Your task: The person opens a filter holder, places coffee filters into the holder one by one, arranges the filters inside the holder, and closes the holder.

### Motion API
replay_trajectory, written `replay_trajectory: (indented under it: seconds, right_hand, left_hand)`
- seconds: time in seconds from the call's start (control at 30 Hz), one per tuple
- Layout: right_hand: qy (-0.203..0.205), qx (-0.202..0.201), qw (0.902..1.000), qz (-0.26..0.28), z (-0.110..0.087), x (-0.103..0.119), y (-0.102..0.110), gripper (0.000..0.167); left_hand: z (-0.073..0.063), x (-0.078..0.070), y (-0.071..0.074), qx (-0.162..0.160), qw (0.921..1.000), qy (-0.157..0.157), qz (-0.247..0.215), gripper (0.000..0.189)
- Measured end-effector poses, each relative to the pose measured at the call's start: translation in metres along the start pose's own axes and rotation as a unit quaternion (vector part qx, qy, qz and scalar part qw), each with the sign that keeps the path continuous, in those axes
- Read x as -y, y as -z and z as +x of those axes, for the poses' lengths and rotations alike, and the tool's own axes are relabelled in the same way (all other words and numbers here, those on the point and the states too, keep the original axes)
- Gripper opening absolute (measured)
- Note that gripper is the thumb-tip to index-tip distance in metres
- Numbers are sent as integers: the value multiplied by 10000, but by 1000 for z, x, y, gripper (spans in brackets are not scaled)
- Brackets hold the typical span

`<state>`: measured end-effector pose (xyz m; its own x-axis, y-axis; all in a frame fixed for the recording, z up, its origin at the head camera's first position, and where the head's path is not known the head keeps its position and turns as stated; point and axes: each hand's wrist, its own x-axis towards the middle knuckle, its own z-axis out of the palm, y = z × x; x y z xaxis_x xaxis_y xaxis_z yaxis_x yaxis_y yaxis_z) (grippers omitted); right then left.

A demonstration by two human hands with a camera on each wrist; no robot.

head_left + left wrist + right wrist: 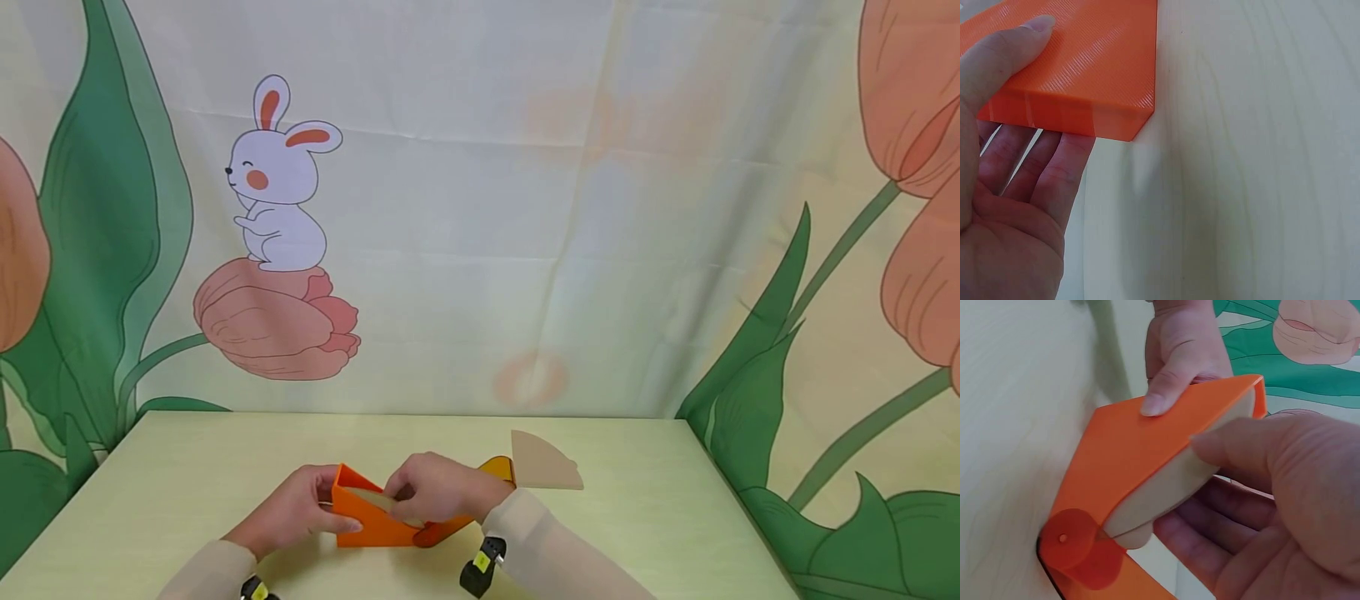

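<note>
My left hand (295, 510) grips the closed end of an orange plastic case (377, 530), thumb on its near face and fingers behind. The left wrist view shows this thumb lying on the ribbed orange wall (1104, 56). With my right hand (437, 487) I pinch a stack of beige, fan-shaped paper coffee filters (1160, 487) at the case's open side. The filters sit partly inside the case, their curved edge sticking out. A round hinge (1066, 539) joins the case to its lid (498, 467), which is swung away beneath my right wrist.
One more beige fan-shaped filter (543, 462) lies flat on the pale wooden table (637, 517), right of the lid. A printed cloth (450, 250) with a rabbit and tulips hangs behind the table's far edge.
</note>
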<state>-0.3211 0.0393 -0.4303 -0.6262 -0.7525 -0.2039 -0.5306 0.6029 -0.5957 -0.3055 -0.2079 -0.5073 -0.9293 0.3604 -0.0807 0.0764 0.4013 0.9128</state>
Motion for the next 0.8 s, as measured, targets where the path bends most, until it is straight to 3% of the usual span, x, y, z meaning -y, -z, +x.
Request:
replay_trajectory:
  seconds: [0.23,0.5,0.8]
  right_hand:
    - [362,-465,9971,-474,2,0,-2,15]
    - [604,-519,9912,-1058,0,1,-7,13]
    - [163,-530,9972,-494,-4,4,-1,12]
  left_hand:
    - [0,0,0,28,10000,34,-6,51]
    - [0,0,-1,-64,9999,114,86,52]
    - [2,4,-1,-46,9998,162,72,53]
